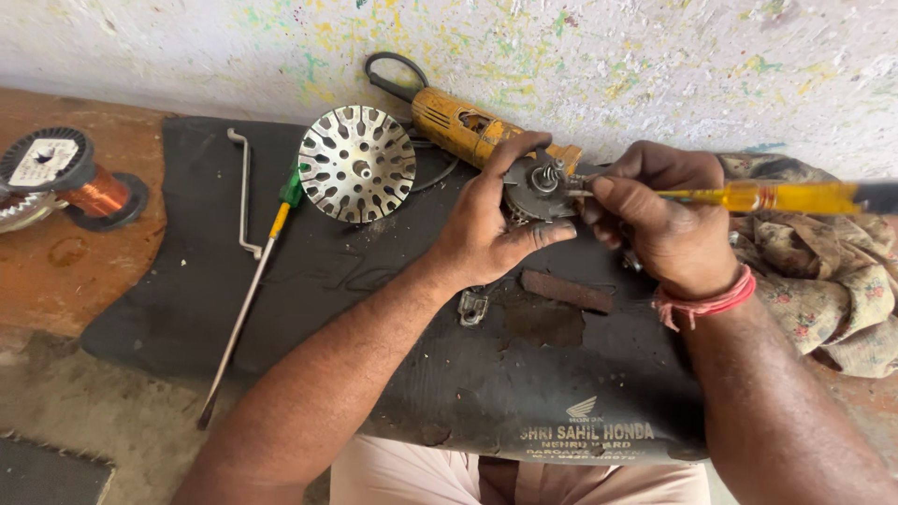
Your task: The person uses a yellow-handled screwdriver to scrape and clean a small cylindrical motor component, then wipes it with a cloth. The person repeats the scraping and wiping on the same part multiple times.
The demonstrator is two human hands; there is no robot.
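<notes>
My left hand (486, 229) grips a dark round metal part with a central hub (535, 187), held over a black mat (309, 281). My right hand (659, 224) holds a screwdriver with a yellow handle (767, 196), its metal tip touching the hub of the round part. A red thread band circles my right wrist. Both hands are close together near the middle of the view, by the wall.
A round slotted metal disc (356, 164) and a yellow angle grinder (468, 126) lie by the wall. A long green-and-yellow screwdriver (245, 299) and a bent rod (245, 192) rest on the mat's left. A copper wire spool (70, 178) sits far left; patterned cloth (823, 271) lies right.
</notes>
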